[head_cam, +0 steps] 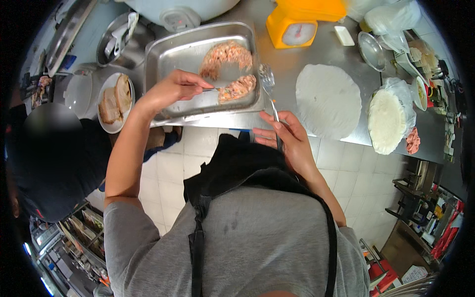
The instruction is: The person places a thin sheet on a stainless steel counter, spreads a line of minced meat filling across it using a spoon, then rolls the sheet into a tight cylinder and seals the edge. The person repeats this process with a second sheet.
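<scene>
My left hand [177,89] reaches over a deep stainless steel tray [174,118] and grips a thin metal utensil, whose far end touches a lump of ground filling [237,88]. A larger curved mound of the same orange-flecked filling [228,54] lies behind it. At the tray's front right corner, my right hand [285,131] holds a metal fork [274,104] with its tines pointing away from me; bits of filling cling to it. To the right, a flat round sheet of dough [328,102] lies on the steel counter.
A yellow scale [293,31] stands behind the dough. Farther right are a pale dough round [386,121] on plastic and a metal bowl [372,51]. On the left are a plate of cooked slices [115,128], a pot with utensils [143,55] and another person [55,159].
</scene>
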The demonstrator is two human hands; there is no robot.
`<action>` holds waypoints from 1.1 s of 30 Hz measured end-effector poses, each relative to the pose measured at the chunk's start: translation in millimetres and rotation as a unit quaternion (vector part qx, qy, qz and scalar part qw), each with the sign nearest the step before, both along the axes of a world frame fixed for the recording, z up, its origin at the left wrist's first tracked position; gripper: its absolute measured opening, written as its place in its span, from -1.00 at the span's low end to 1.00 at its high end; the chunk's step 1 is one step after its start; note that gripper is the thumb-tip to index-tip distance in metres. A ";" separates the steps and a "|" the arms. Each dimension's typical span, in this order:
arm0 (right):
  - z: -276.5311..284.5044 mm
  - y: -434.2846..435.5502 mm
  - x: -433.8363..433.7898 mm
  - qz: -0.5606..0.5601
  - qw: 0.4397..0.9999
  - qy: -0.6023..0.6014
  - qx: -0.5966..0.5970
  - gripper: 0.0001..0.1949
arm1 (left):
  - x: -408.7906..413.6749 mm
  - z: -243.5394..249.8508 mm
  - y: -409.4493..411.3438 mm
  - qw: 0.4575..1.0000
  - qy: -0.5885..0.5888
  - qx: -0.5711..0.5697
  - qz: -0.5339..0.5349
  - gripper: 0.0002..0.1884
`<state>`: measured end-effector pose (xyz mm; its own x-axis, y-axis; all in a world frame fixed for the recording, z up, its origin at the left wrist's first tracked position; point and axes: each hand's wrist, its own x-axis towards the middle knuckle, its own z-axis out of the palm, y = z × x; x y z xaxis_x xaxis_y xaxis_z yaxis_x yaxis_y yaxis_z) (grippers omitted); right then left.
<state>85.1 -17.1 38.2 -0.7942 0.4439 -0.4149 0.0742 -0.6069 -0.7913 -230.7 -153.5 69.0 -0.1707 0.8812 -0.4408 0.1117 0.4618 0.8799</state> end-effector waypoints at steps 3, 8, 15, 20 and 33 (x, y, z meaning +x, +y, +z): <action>3.2 14.8 17.0 -0.044 0.997 0.020 0.056 -0.80 | -11.5 70.7 25.8 0.998 0.053 0.007 0.028 -0.74; 18.5 49.1 37.3 -0.108 0.987 0.016 0.119 -0.85 | -21.4 151.2 115.1 0.980 0.159 0.096 0.075 -0.70; -6.2 62.2 66.5 -0.271 0.955 -0.014 0.118 -0.80 | -30.9 91.2 269.4 0.890 0.433 0.129 0.063 -0.79; -26.0 76.7 113.5 -0.292 0.946 -0.034 0.137 -0.73 | 14.5 101.9 272.5 0.775 0.631 0.025 -0.027 -0.75; -31.0 68.9 150.6 -0.360 0.915 -0.037 0.178 -0.70 | 31.2 88.1 255.8 0.638 0.756 0.120 -0.083 -0.84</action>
